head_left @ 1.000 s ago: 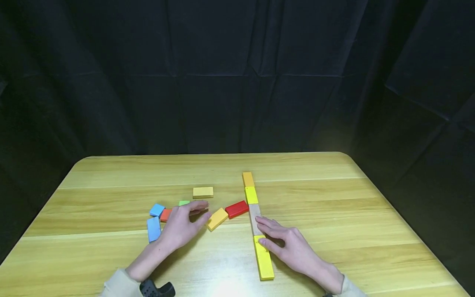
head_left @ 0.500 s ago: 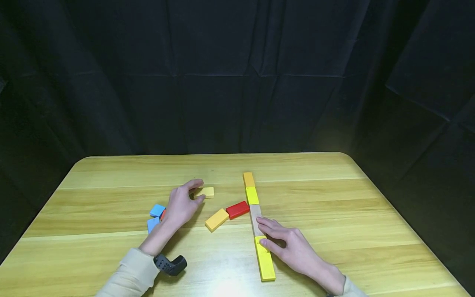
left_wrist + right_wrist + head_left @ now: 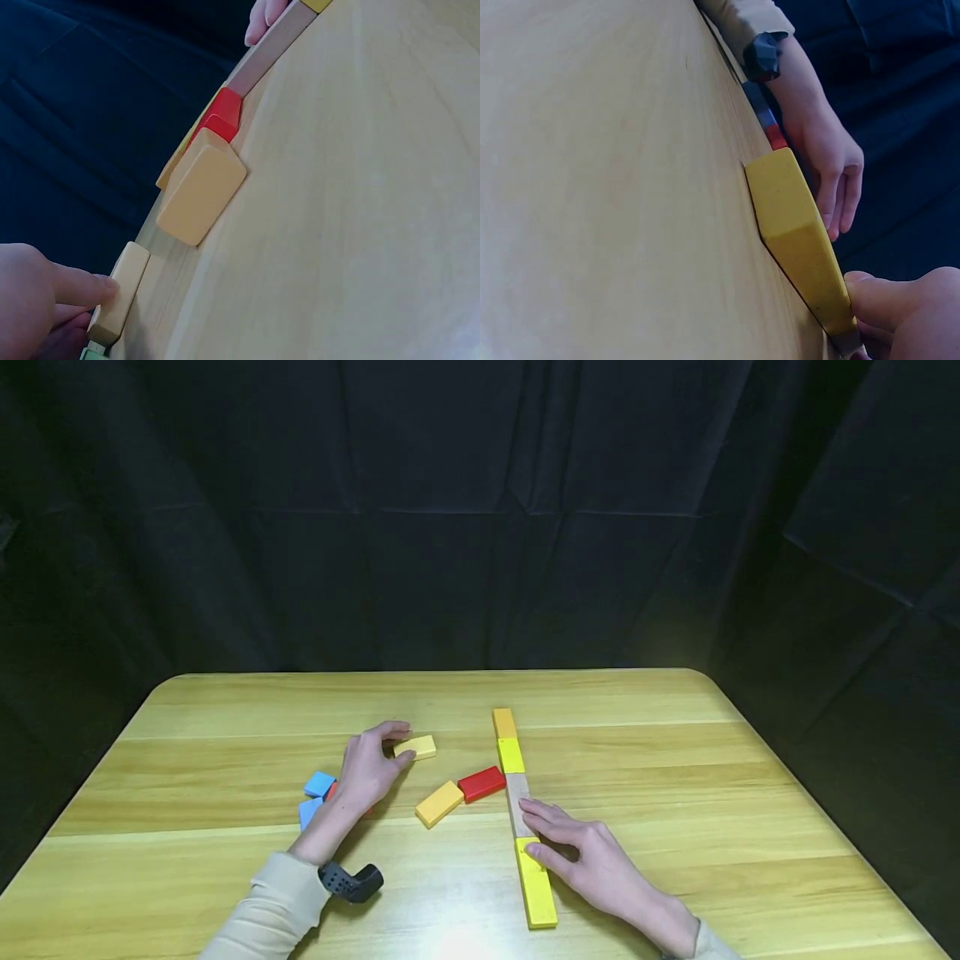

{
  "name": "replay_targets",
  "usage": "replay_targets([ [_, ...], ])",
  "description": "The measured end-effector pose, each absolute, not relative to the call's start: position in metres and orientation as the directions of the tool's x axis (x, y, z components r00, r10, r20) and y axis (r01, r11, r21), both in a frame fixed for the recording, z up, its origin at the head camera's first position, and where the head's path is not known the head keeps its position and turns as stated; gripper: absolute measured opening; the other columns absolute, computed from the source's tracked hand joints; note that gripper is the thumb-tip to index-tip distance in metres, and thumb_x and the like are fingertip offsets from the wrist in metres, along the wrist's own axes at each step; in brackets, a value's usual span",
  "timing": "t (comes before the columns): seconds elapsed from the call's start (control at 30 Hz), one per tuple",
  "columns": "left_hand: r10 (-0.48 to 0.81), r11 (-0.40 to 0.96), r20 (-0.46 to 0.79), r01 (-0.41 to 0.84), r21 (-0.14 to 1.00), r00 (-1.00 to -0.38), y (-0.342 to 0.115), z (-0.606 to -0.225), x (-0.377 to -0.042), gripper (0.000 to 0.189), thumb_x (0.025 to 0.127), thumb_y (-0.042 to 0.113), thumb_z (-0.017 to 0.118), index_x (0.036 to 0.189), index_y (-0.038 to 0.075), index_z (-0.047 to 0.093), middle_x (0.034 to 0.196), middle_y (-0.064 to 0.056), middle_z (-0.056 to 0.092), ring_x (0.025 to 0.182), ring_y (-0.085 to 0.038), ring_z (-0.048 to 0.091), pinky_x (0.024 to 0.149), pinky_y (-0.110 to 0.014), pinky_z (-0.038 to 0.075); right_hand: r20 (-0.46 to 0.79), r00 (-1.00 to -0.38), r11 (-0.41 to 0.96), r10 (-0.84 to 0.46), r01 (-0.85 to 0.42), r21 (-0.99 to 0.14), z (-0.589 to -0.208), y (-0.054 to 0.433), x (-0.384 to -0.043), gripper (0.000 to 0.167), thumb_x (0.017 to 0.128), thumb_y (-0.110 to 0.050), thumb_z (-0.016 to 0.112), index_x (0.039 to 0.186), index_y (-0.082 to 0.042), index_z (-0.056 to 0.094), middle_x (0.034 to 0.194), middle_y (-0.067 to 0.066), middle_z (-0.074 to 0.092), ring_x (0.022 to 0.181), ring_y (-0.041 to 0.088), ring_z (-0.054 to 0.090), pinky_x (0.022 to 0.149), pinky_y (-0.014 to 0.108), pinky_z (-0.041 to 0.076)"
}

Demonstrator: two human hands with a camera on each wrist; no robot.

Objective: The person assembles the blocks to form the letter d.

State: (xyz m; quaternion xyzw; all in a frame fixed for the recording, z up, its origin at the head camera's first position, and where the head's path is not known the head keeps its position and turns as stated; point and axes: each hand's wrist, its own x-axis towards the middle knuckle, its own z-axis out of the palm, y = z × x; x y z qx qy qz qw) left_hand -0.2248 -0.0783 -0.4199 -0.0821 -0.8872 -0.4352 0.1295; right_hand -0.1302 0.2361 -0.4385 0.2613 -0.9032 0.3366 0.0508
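In the head view my left hand holds a pale yellow wooden block at the back, thumb on its near side and fingers at its far side. The left wrist view shows the thumb against that block. My right hand rests on a straight row of blocks. Its fingertips touch a greyish block and its thumb touches the long yellow block at the row's near end. A shorter yellow block and an orange block form the row's far part.
A red block meets the row's left side, with a light orange block at its other end. Two blue blocks and a mostly covered red one lie by the left forearm. A green block shows in the left wrist view.
My left hand has moved away from near the green block to the pale yellow block, which has turned slightly and shifted right. My right hand has stayed on the row.
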Motion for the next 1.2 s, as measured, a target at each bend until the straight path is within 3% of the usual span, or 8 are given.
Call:
replay_targets([
  [0.57, 0.038, 0.611, 0.274, 0.239, 0.755, -0.961, -0.0797, -0.4225, -0.2254, 0.040, 0.086, 0.009, 0.078, 0.124, 0.002, 0.067, 0.112, -0.009, 0.075, 0.107, -0.028, 0.068, 0.095, -0.045, 0.052, 0.268, -0.855, 0.632, -0.444, -0.511, -0.582, -0.4374, 0.2360, -0.1309, 0.045, 0.095, -0.036, 0.067, 0.133, -0.010, 0.065, 0.145, -0.009, 0.055, 0.137, 0.021, 0.049, 0.110, 0.049, 0.041],
  [1.2, 0.025, 0.622, 0.240, 0.202, 0.756, -0.971, -0.0798, -0.4225, -0.2242, 0.042, 0.085, 0.013, 0.080, 0.123, 0.002, 0.068, 0.114, -0.010, 0.074, 0.103, -0.028, 0.068, 0.089, -0.044, 0.054, 0.259, -0.865, 0.640, -0.431, -0.495, -0.588, -0.4396, 0.2370, -0.1291, 0.046, 0.096, -0.038, 0.066, 0.134, -0.013, 0.064, 0.145, -0.013, 0.054, 0.138, 0.018, 0.048, 0.110, 0.048, 0.042],
])
